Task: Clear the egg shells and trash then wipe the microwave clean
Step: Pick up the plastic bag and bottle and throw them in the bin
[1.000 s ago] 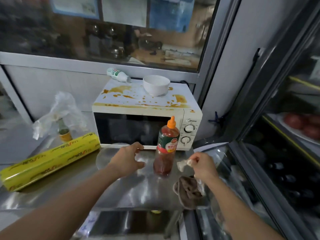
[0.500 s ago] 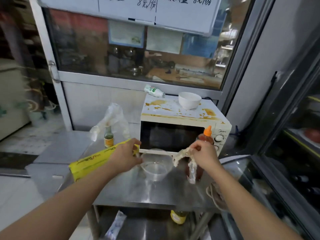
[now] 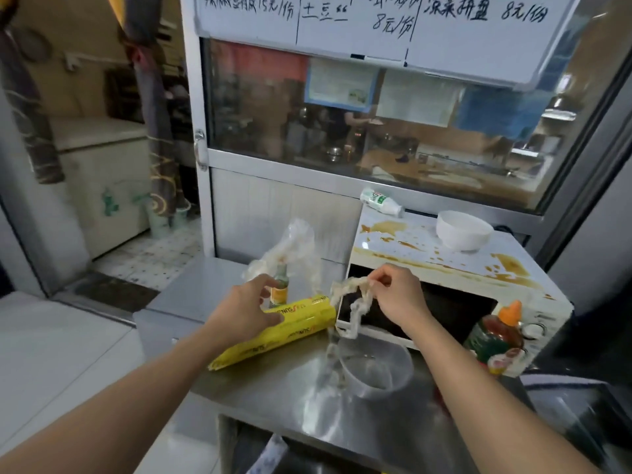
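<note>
Plastic wrap scrap dangles from my right hand, pinched between thumb and fingertips in front of the microwave. The scrap is crumpled and see-through, and its loose tail hangs down toward a clear plastic bowl that sits on the steel table just before the microwave door. My left hand reaches out over a yellow roll of cling film lying on the table; its fingers are loosely spread and the fingertips are near a small bottle with a yellow label. I cannot tell whether the hand touches the roll or the bottle. A clear plastic bag stands crumpled over that small bottle, just left of the microwave.

The microwave's white top is smeared with brown and yellow stains. A white bowl stands on the top toward the back right, and a small white and green bottle lies on its side at the back left corner. A red sauce bottle with an orange cap stands on the table in front of the microwave's knobs, to the right of my right arm. Behind it all is a glass window with a whiteboard of handwriting above it.
</note>
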`<state>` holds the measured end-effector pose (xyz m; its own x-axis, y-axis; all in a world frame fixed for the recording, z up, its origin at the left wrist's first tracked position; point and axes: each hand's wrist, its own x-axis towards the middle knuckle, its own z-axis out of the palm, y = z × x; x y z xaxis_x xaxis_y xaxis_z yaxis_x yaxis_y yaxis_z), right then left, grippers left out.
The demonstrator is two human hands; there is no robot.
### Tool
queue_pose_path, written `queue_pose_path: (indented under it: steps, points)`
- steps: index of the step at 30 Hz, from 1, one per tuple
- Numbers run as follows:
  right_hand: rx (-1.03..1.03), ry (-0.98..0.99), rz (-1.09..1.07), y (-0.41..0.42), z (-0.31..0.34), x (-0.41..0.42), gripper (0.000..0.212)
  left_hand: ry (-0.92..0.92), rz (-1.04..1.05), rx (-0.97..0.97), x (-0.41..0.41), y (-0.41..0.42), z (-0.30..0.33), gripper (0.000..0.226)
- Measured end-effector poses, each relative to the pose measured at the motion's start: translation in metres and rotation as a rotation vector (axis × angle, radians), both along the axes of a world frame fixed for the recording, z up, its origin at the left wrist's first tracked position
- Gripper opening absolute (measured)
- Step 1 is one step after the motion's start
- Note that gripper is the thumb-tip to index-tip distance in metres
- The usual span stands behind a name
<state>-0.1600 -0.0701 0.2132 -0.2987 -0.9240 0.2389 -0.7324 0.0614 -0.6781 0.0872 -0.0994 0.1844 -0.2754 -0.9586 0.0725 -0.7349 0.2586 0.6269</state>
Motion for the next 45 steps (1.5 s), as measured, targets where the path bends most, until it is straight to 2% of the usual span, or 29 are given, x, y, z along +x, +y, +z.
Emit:
queue_pose_path:
  steps: [12,19,22,25,27,29,31,37,45]
  points:
    - [-0.005,-0.04,0.124,-0.105,-0.017,-0.005,0.016,-0.064,0.192,0.049,-0.012,-0.084,-0.022,0.067]
    - [-0.032,-0.111,0.109,-0.139,-0.034,-0.003,0.013,-0.188,0.278,0.027,-0.03,-0.15,-0.049,0.089]
    - [-0.071,-0.138,0.097,-0.145,-0.039,-0.003,0.014,-0.284,0.29,0.018,-0.033,-0.179,-0.061,0.089]
    - [-0.094,-0.164,0.09,-0.147,-0.044,-0.003,0.02,-0.381,0.297,0.035,-0.031,-0.201,-0.073,0.076]
    - [-0.09,-0.168,0.087,-0.146,-0.047,-0.002,0.025,-0.43,0.307,-0.008,-0.028,-0.212,-0.077,0.051]
    - [-0.089,-0.164,0.083,-0.144,-0.048,-0.001,0.025,-0.41,0.329,-0.073,-0.025,-0.221,-0.075,0.026]
    - [-0.088,-0.157,0.069,-0.144,-0.048,0.0,0.022,-0.375,0.342,-0.14,-0.025,-0.23,-0.07,0.014]
    - [-0.09,-0.159,0.009,-0.14,-0.041,0.006,0.023,-0.265,0.367,-0.298,-0.027,-0.257,-0.033,0.014]
    - [-0.109,-0.162,-0.042,-0.132,-0.019,0.015,0.019,-0.107,0.364,-0.41,-0.023,-0.268,0.039,0.014]
